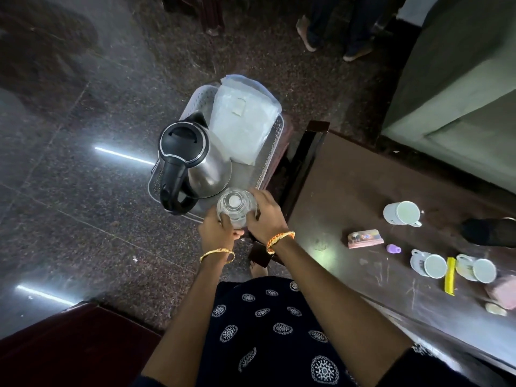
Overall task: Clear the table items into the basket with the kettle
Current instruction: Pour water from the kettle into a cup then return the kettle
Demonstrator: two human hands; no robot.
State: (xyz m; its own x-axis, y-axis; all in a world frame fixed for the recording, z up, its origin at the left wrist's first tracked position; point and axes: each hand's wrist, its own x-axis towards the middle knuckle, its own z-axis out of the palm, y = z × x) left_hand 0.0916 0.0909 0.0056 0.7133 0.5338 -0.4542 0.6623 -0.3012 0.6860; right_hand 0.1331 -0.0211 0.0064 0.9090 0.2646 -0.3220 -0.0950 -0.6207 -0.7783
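A clear plastic bottle (236,208) with a white cap stands upright at the near end of the white perforated basket (272,152). My left hand (216,229) and my right hand (266,216) both grip its sides. A steel kettle (190,160) with a black lid and handle stands in the basket just beyond the bottle. Behind the kettle lies a folded clear plastic bag (243,121). On the brown table (349,191) to the right lie a white mug (402,213), a pink packet (364,238), a small purple thing (393,249), two cups on saucers (434,265) (481,270) and a yellow sachet (450,276).
The basket rests on a dark stool beside the table's left end. A black object (488,231) sits at the table's right edge, and pink items (502,294) lie at its near right. Another person's feet (335,37) stand on the granite floor beyond. A dark red seat (69,344) is at lower left.
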